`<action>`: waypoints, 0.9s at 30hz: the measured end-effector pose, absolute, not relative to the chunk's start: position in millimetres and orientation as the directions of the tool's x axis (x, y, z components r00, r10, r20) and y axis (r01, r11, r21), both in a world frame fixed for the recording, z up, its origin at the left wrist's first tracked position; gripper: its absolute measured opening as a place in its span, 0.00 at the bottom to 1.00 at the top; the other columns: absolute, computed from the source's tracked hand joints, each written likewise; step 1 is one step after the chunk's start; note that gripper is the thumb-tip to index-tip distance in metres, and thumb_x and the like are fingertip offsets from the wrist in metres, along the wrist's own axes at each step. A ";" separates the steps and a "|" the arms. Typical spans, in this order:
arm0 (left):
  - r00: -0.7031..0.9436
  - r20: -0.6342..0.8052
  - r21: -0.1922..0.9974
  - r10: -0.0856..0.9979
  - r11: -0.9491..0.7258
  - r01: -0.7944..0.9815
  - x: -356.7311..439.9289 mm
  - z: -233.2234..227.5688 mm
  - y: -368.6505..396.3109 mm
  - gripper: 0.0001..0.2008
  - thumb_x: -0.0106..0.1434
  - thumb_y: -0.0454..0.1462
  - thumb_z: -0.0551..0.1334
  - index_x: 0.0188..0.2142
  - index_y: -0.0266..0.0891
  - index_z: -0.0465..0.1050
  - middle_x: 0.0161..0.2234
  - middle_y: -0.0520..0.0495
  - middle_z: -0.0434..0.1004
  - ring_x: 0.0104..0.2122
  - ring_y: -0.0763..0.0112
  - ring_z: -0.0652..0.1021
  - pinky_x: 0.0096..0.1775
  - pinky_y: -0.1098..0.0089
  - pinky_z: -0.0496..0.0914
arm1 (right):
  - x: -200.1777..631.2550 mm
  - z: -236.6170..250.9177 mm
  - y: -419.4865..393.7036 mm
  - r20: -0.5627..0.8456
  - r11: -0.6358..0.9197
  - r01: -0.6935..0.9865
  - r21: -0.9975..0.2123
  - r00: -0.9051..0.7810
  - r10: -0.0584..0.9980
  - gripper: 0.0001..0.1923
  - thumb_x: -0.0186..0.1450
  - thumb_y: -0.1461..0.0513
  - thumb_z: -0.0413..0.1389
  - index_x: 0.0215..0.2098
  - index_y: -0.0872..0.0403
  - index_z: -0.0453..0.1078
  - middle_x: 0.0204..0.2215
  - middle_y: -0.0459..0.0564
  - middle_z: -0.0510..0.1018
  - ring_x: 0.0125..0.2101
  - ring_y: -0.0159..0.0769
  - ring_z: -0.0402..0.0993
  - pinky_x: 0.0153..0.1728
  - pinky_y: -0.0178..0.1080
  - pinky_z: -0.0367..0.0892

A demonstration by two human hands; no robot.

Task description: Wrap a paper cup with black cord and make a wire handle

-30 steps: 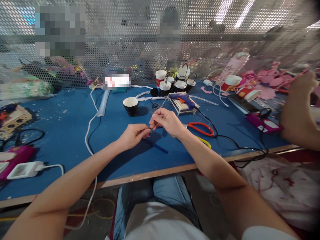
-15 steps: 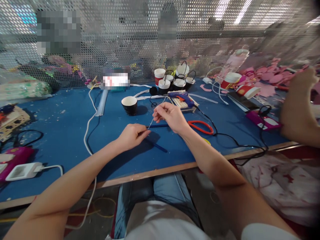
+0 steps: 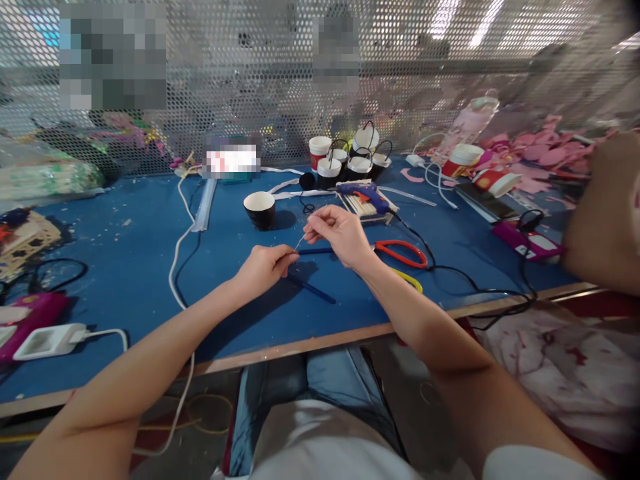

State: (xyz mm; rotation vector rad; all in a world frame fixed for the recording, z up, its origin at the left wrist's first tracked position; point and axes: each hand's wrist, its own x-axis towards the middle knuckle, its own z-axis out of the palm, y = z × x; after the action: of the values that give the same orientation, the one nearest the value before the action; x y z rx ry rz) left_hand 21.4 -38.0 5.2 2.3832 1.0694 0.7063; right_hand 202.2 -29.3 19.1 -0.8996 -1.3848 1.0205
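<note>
Between my hands runs a thin, pale, shiny strand (image 3: 300,242), its exact kind too fine to make out. Its lower end is pinched in the fingertips of my left hand (image 3: 265,269). My right hand (image 3: 340,233) grips the upper end between thumb and fingers. Two dark blue strips (image 3: 316,293) lie on the table just beneath, one partly behind my hands. A black paper cup (image 3: 259,211) with a white inside stands upright beyond my left hand. Past my right hand lies a blue glue gun (image 3: 367,196). Beside my right wrist are red and yellow looped handles (image 3: 403,255), apparently scissors.
Several cups with black handles (image 3: 359,167) stand at the back by the perforated metal screen (image 3: 280,80). A white cable (image 3: 175,267) crosses the table's left side. Pink cutouts (image 3: 540,153), a purple power strip (image 3: 527,241) and another person's arm (image 3: 603,213) are at right.
My left fingertips have risen slightly and closed more on the strand, while my right hand has barely moved. More of the yellow handle shows. The other person's arm at right has shifted.
</note>
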 end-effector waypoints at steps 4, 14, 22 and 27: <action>0.564 0.239 0.570 0.790 -0.585 0.578 22.9 9.4 -39.4 0.13 0.65 0.40 0.51 0.34 0.36 0.72 0.16 0.53 0.71 0.18 0.77 0.70 0.26 0.76 0.63 | 202.5 19.5 -28.7 0.327 0.326 -0.042 -0.944 -0.025 0.945 0.12 0.57 0.55 0.58 0.27 0.56 0.65 0.22 0.45 0.75 0.21 0.29 0.73 0.24 0.33 0.71; 0.566 0.229 0.638 0.792 -0.561 0.528 23.1 8.4 -39.3 0.13 0.63 0.43 0.54 0.40 0.35 0.69 0.23 0.50 0.76 0.22 0.76 0.75 0.29 0.76 0.66 | 200.1 18.1 -31.2 0.287 0.283 -0.070 -0.957 -0.048 0.957 0.13 0.57 0.55 0.59 0.28 0.56 0.65 0.22 0.46 0.75 0.21 0.29 0.73 0.24 0.34 0.72; 0.564 0.339 0.577 0.753 -0.640 0.507 23.8 6.8 -41.6 0.13 0.65 0.39 0.51 0.30 0.35 0.69 0.22 0.51 0.75 0.22 0.77 0.74 0.28 0.77 0.66 | 192.8 16.0 -36.3 0.276 0.265 -0.102 -0.959 -0.113 0.955 0.12 0.57 0.56 0.59 0.27 0.57 0.67 0.22 0.46 0.75 0.22 0.30 0.74 0.25 0.34 0.73; 0.574 0.227 0.755 0.787 -0.514 0.407 23.2 11.2 -40.5 0.14 0.64 0.42 0.52 0.31 0.35 0.69 0.21 0.50 0.75 0.21 0.77 0.73 0.28 0.76 0.66 | 195.6 18.2 -35.5 0.249 0.236 -0.119 -0.964 -0.117 0.961 0.11 0.56 0.57 0.59 0.27 0.57 0.67 0.22 0.45 0.76 0.21 0.28 0.74 0.23 0.32 0.71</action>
State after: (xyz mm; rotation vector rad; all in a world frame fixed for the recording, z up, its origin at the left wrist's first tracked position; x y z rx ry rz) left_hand 23.2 -40.5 11.2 2.1469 0.9481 0.7449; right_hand 195.6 -35.5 18.2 -0.8860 -1.3322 1.1655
